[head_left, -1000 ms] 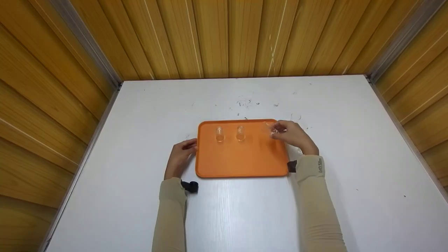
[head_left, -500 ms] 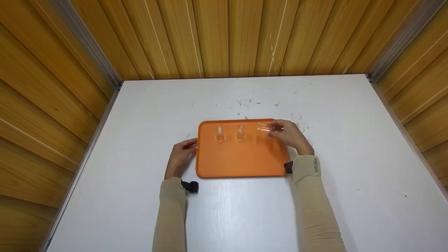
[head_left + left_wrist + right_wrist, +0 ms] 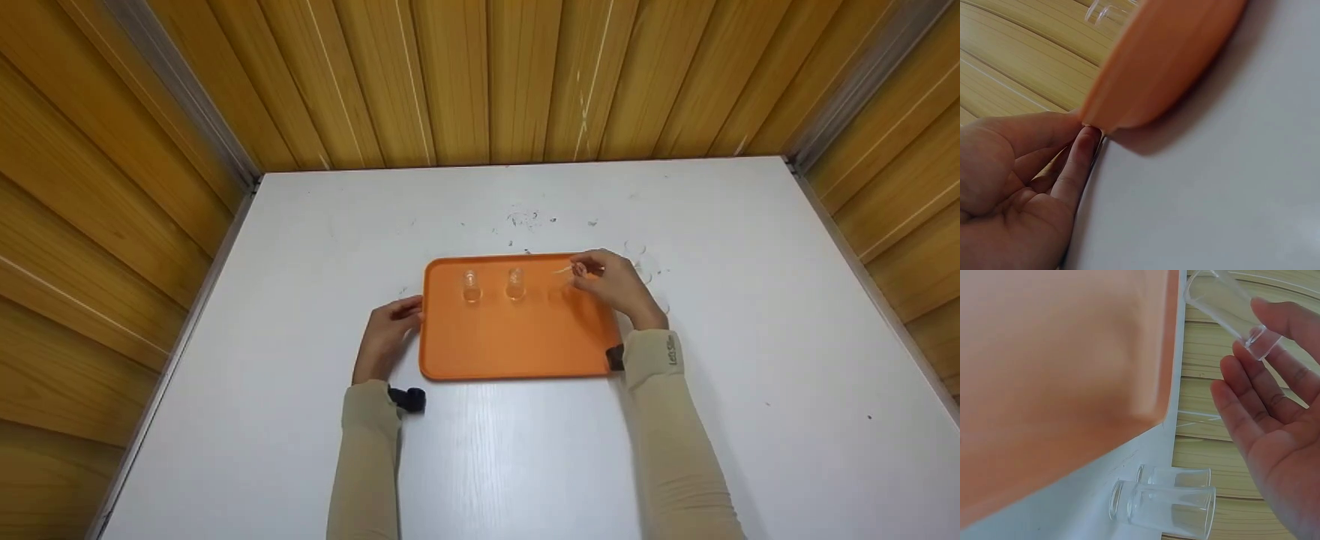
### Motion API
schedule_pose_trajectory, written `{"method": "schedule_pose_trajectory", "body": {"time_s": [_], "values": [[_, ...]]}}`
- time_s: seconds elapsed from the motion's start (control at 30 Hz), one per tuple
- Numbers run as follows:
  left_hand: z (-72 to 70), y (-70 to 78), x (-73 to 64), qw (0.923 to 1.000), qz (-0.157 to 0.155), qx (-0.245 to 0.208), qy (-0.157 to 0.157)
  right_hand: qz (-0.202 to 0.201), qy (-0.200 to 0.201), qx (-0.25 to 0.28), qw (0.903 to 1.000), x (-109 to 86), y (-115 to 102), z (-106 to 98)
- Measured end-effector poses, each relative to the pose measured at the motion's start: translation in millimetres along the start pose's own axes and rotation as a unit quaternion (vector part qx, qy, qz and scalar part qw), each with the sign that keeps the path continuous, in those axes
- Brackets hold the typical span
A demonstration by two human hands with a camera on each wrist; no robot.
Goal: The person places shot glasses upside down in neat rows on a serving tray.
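Observation:
In the head view, an orange tray [image 3: 487,341] lies on the white table with two small clear glasses [image 3: 471,287] standing near its back edge. My right hand [image 3: 616,289] is above the tray's back right part. Between thumb and fingers it pinches another clear glass [image 3: 1227,309] by one end, the glass tilted with its wide end away from the palm. At the tray's left edge is my left hand [image 3: 386,337]. In the left wrist view, its thumb and a finger grip the tray's rim, the other fingers bent behind.
Two more clear glasses [image 3: 1165,503] stand on the table to the right of the tray, mostly hidden behind the right hand in the head view. Yellow wood-look panels [image 3: 450,82] wall the table's back and sides. A wrist camera [image 3: 409,400] sits at the left cuff.
My right hand has moved a little to the left and back over the tray, turning the glass in its fingers. The left hand, the tray and its two standing glasses stay put.

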State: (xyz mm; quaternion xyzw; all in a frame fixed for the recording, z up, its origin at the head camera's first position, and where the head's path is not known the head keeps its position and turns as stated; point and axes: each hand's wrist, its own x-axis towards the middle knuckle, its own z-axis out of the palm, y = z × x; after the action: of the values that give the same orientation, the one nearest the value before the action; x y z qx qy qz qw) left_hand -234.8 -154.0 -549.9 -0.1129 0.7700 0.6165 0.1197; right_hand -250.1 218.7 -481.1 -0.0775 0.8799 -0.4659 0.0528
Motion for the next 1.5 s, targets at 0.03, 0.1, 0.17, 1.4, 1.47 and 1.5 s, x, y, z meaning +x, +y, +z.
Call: {"method": "schedule_pose_trajectory", "body": {"time_s": [0.03, 0.1, 0.17, 1.4, 1.47, 1.5], "values": [[-0.3, 0.3, 0.1, 1.0, -0.001, 0.002, 0.0, -0.003, 0.001, -0.002, 1.0, 0.5, -0.2, 0.2], [-0.4, 0.7, 0.5, 1.0, -0.003, 0.003, 0.002, -0.004, 0.002, -0.002, 1.0, 1.7, -1.3, 0.9], [-0.4, 0.6, 1.0, 1.0, -0.006, 0.003, 0.003, -0.002, 0.002, -0.007, 1.0, 3.0, -2.0, 1.7], [2.8, 0.0, 1.4, 0.9993, -0.022, -0.025, 0.013, 0.009, -0.028, -0.027, 0.9992, 17.2, 5.2, 19.7], [2.8, 0.0, 1.1, 0.9994, -0.022, -0.025, 0.012, 0.018, -0.029, -0.03, 0.999, 17.0, 5.7, 19.5], [2.9, 0.0, 1.0, 0.9994, -0.021, -0.023, 0.011, 0.024, -0.03, -0.03, 0.9988, 16.6, 5.6, 19.3]]}}
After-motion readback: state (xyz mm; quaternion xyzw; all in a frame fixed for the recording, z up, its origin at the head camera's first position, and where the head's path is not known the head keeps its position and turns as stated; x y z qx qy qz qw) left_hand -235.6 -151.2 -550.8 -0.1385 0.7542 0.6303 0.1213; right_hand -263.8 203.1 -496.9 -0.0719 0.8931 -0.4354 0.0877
